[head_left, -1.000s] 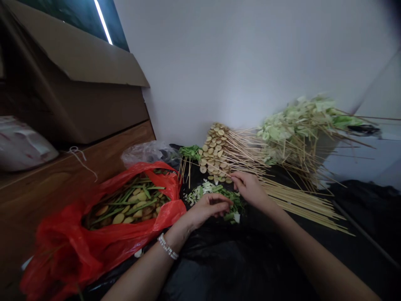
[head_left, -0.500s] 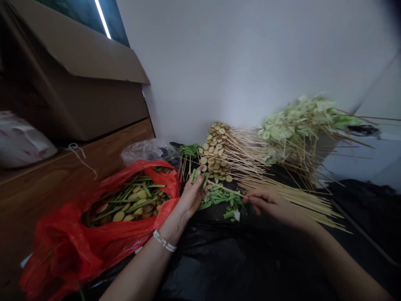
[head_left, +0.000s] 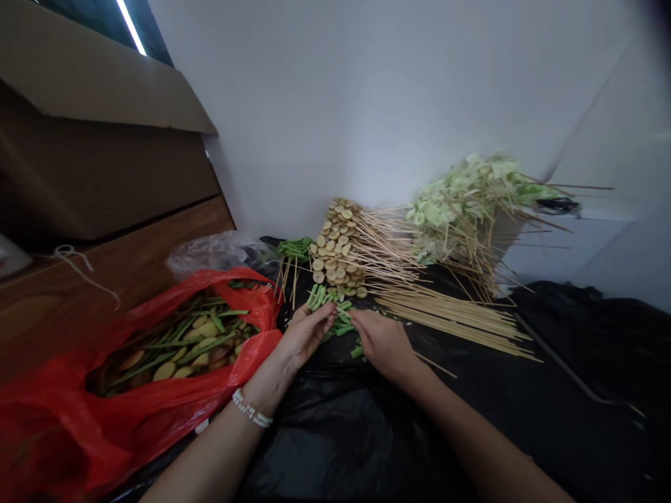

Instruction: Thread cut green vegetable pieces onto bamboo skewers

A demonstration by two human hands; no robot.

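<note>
My left hand [head_left: 309, 333], with a beaded bracelet at its wrist, is closed on several cut green bean pieces [head_left: 318, 297]. Close beside it on the right, my right hand [head_left: 381, 342] pinches a thin wooden skewer [head_left: 436, 365], whose rear end sticks out behind the palm. The skewer's front end is hidden by the fingers near the beans. More cut green pieces [head_left: 343, 327] lie on the black plastic [head_left: 361, 440] under and behind both hands. Behind them is a pile of skewered potato slices [head_left: 335, 244].
A red bag [head_left: 210, 381] of beans and potato slices lies at left. Bare skewers [head_left: 461, 321] lie right of centre. Skewered cabbage [head_left: 461, 195] is piled at back right. Beans on skewers [head_left: 295, 248], a clear bag [head_left: 223, 253] and a cardboard box [head_left: 115, 175] are further back.
My right hand has moved left with the skewer, up close to my left hand, and now covers more of the skewer. The whole view has shifted, so the surroundings appear further left.
</note>
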